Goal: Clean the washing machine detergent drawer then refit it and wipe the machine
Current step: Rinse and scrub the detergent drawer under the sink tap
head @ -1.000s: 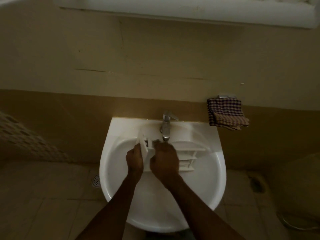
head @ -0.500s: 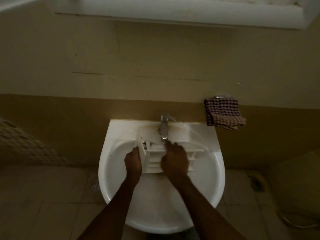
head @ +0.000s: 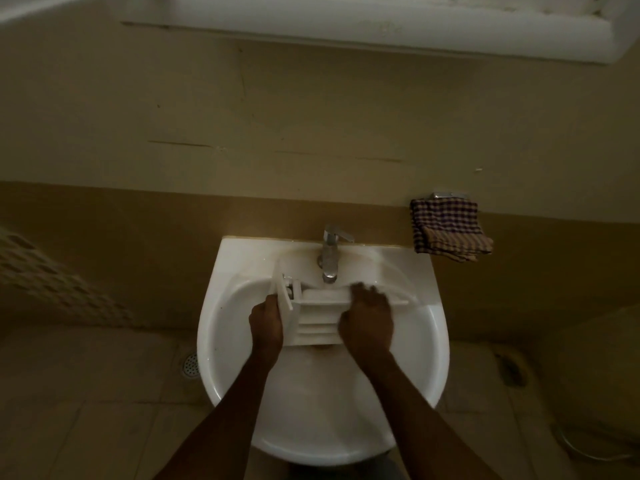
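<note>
Both hands are on the detergent drawer, which lies across the sink bowl just under the tap. The left hand grips the front-panel end and hasn't budged. The right hand has slid from up near that panel out toward the back end in the last second. Its fingers are blurred, so I can't tell if it's gripping or just rubbing. My guess is it's scrubbing along the compartments, so still mid-clean, with the refit and wipe to come. The checked cloth hangs off to the right.
</note>
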